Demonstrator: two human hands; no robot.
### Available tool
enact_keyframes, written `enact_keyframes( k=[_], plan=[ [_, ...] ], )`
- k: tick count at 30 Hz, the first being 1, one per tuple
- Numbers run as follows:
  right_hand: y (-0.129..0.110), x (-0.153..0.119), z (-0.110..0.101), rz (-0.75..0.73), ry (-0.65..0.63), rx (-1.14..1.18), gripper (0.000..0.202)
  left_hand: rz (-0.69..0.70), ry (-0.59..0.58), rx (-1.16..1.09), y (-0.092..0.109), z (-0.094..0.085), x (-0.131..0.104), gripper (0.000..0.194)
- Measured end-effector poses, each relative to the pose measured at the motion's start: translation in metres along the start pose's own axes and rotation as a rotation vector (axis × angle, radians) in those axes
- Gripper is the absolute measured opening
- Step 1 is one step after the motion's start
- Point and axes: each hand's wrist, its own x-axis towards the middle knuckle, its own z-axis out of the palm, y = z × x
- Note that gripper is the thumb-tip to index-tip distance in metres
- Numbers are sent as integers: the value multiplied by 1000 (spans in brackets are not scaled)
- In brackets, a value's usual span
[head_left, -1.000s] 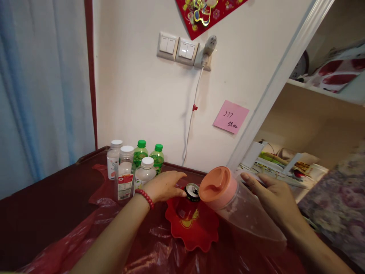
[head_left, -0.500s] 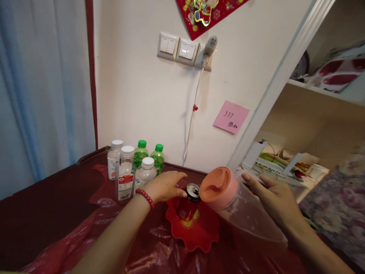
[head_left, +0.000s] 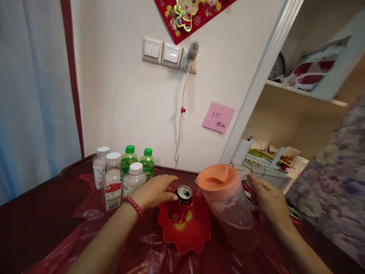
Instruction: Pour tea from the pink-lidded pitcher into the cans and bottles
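Indoor light is modest: the wall looks warm and fairly bright, the tabletop dark. 1 switch plate shows glare; the floral fabric blurs.

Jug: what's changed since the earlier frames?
Right hand has tipped the jug back toward upright, its lid now slightly off the can. Camera shifted too, so the scene sits further left. No new grip or release visible. Unchanged: can on the red plate, left hand open beside it.
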Motion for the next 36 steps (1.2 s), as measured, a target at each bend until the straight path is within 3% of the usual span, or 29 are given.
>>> enact_keyframes(
  k=[2,9,18,26,36],
  plan=[
    [7,1,1,70,41,123,64,6,3,-5,-2,1,1,71],
    [15,3,6,75,147,320,70,-3,-7,-15,-10,5,7,71],
    [8,2,6,60,148,405,69,13,-28,-37,-10,5,8,68],
    [5,1,3,42,101,275,68,29,-18,-24,-4,2,7,66],
    [-6,-2,-7,-51,-84,-105,61,13,-5,-1,2,2,2,69]
  ],
)
